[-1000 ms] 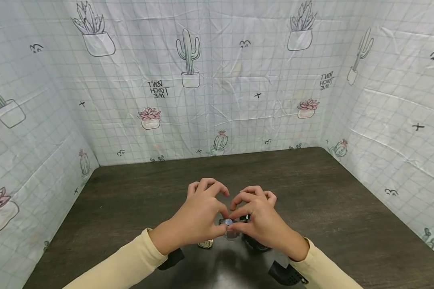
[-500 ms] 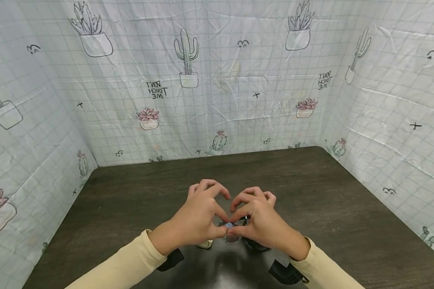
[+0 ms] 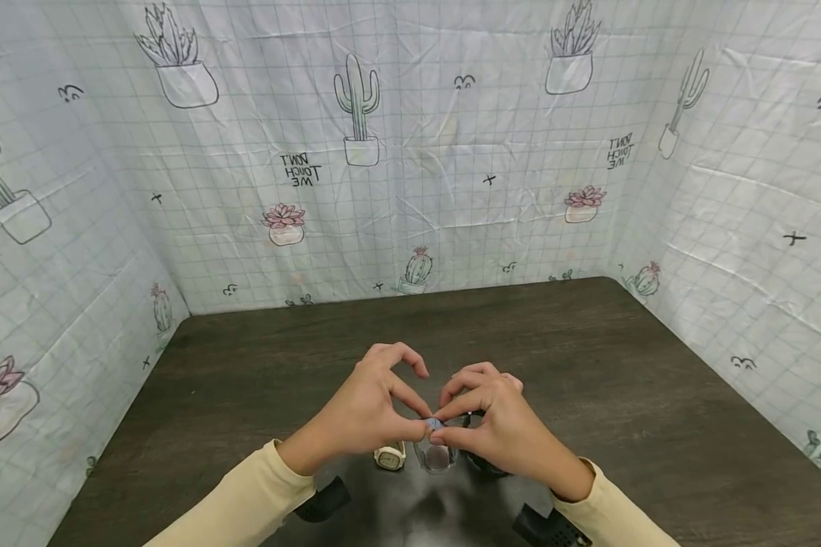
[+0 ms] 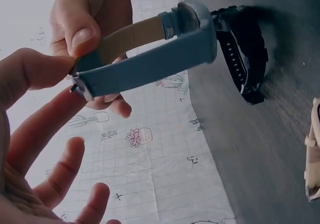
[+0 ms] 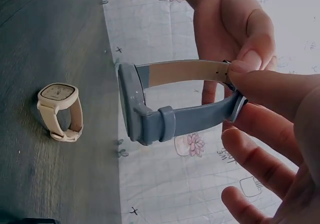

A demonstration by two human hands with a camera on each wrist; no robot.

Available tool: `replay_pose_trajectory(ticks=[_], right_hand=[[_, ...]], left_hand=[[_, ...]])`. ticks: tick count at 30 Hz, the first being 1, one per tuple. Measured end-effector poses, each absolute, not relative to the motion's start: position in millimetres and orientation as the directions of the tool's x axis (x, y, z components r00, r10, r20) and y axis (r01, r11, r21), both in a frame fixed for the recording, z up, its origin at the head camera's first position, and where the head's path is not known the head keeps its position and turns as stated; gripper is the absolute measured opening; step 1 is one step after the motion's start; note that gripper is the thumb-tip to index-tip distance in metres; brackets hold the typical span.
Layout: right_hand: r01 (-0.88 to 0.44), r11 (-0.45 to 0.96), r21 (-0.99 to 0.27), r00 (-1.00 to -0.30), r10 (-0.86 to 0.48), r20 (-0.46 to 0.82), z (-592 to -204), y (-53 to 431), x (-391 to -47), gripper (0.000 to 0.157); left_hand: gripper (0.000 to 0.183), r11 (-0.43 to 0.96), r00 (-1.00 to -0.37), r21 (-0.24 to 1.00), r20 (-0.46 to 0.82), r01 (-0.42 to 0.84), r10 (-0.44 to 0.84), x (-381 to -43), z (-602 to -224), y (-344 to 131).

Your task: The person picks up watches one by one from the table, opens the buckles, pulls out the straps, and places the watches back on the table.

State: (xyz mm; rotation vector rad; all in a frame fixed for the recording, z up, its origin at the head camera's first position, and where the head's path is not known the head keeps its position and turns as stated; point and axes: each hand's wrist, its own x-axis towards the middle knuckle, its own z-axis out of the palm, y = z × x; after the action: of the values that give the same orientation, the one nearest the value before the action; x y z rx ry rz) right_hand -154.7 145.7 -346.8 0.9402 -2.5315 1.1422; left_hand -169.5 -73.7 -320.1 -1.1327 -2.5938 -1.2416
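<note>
A wristwatch with a blue-grey strap hangs between my hands, its strap ends brought together in a loop. Its round case points down toward the table. My left hand pinches the strap at the metal buckle between thumb and index finger, other fingers spread. From the other side, my right hand pinches the joined strap ends with thumb and index finger. Small holes show near the tan-lined strap end in the right wrist view. Fingertips partly hide the buckle there.
A cream square-faced watch stands on the dark table beneath my left hand. To the right, a black watch rests partly behind my right hand. A patterned cloth surrounds the table at back and sides.
My left hand has turned slightly and its fingers have shifted at the buckle. More of the watch case and the cream watch shows below the hands.
</note>
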Motion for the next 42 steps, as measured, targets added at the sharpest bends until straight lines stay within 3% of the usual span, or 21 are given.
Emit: replay_pose_trajectory(ticks=[12, 21, 32, 35, 42], right_hand=[[-0.631, 0.5, -0.593, -0.774, -0.458, 0.437, -349.1, 146.4, -155.4, 0.015], [-0.659, 0.574, -0.486, -0.752, -0.514, 0.413, -338.1, 143.9, -155.5, 0.015], [-0.664, 0.595, -0.452, -0.746, -0.56, 0.36, -332.1, 145.8, -155.5, 0.014], [-0.66, 0.589, -0.466, -0.75, -0.55, 0.367, -333.3, 146.0, -155.5, 0.015], [-0.637, 0.54, -0.55, -0.769, -0.491, 0.409, -340.8, 147.1, -156.6, 0.014]], left_hand=[[0.01, 0.42, -0.767, 0.689, 0.318, 0.591, 0.558, -170.0, -325.5, -76.8], [0.005, 0.575, -0.674, 0.359, 0.3, 0.735, 0.675, -166.6, -309.6, -64.5], [0.007, 0.577, -0.618, 0.224, 0.305, 0.786, 0.724, -164.4, -308.8, -56.7], [0.005, 0.569, -0.622, 0.252, 0.333, 0.783, 0.709, -164.7, -310.3, -57.5], [0.007, 0.507, -0.671, 0.448, 0.385, 0.737, 0.634, -166.7, -314.0, -64.7]])
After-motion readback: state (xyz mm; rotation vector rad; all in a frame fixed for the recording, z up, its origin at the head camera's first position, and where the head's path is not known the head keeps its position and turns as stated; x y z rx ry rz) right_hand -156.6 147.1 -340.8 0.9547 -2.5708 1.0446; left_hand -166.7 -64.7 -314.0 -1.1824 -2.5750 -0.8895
